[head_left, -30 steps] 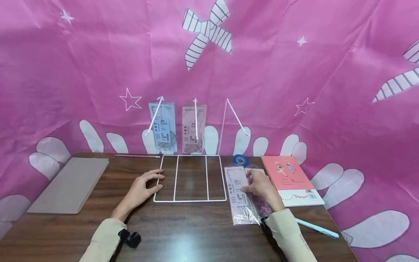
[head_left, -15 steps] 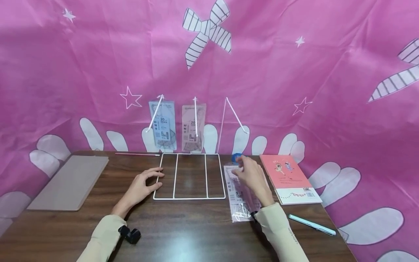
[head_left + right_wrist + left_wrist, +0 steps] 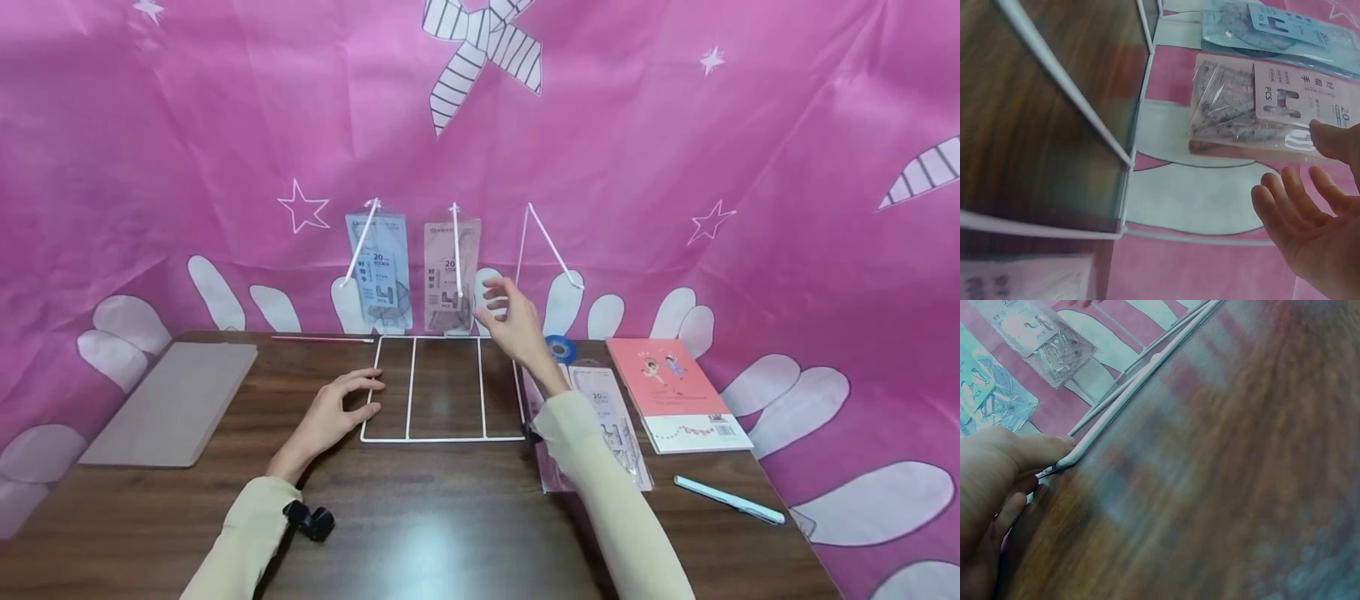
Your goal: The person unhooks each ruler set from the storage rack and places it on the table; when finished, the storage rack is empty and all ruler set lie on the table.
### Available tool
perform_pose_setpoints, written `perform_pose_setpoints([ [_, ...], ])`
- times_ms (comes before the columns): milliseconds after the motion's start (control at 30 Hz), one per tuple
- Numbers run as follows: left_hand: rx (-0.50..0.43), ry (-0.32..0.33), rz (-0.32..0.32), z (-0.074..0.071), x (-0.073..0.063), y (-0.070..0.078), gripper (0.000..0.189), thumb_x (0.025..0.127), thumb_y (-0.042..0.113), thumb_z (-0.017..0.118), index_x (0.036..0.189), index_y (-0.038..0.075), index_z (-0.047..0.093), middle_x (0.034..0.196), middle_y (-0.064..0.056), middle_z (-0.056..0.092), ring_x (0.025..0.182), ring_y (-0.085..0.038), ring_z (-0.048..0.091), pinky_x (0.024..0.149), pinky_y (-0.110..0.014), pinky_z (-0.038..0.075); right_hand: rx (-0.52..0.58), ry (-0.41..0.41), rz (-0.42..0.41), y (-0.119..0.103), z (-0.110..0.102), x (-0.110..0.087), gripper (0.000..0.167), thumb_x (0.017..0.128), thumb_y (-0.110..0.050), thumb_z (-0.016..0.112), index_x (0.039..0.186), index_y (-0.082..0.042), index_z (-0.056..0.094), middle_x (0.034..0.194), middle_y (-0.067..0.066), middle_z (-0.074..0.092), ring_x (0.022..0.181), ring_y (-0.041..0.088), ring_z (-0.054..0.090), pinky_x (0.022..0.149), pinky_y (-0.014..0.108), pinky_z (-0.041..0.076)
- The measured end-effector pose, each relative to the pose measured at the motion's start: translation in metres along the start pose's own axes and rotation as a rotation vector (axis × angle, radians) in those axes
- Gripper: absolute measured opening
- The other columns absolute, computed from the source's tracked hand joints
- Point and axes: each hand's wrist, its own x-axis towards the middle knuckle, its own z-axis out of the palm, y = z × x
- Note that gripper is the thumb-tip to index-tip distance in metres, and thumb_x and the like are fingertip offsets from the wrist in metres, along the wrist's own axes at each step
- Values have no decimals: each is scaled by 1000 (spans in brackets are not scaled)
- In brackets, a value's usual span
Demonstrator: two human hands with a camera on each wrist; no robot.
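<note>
My left hand [image 3: 333, 417] rests on the left edge of a white wire display rack [image 3: 442, 439], thumb and fingertips touching the base wire. Its corner shows beside those fingers in the left wrist view. My right hand [image 3: 513, 325] is raised near the rack's back, fingers loosely bent, holding nothing. Its thumb is close to a pink packaged ruler set [image 3: 1225, 103] hanging from the middle hook; I cannot tell if they touch. A blue packaged ruler set [image 3: 393, 283] hangs on the left hook. The right hook [image 3: 557, 247] carries nothing.
Pink ruler packs [image 3: 603, 400] lie right of the rack, partly under my right arm. Around them are blue tape [image 3: 560, 349], a red-and-white book [image 3: 667, 383] and a light-blue pen [image 3: 727, 500]. A grey notebook [image 3: 172, 404] and thin red stick [image 3: 318, 338] lie left.
My right hand has left the packs on the table and moved up and left toward the hanging pink set. My left hand stays on the rack. The head view has tilted slightly down.
</note>
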Motion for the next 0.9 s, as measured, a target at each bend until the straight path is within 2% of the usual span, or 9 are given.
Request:
perform_pose_setpoints([
  [100,-4,2,-1,-1,0,-1,31,90,5,81,121,6,76,144,-14,63,138,-37,54,114,-56,37,32,-9,27,-4,7,10,48,95,-8,77,138,-2,57,119,21,69,109,36,69,93,44,60],
  [300,10,7,4,-4,1,-2,32,90,5,81,121,5,76,144,-14,63,138,-37,54,114,-55,37,51,-34,56,-9,17,25,39,97,-10,76,132,-3,59,114,15,71,105,29,71,94,37,59],
  [600,11,6,0,-3,5,-4,32,91,5,81,122,5,75,145,-14,63,139,-36,53,114,-56,37,78,-44,81,-14,24,42,32,99,-6,71,128,1,60,115,20,72,107,33,72,96,38,58],
  [900,7,2,7,1,9,-5,32,91,5,81,123,5,75,146,-14,62,139,-35,53,115,-53,37,207,-6,137,-13,28,50,31,98,-2,69,127,3,60,115,23,71,108,35,71,94,37,59],
])
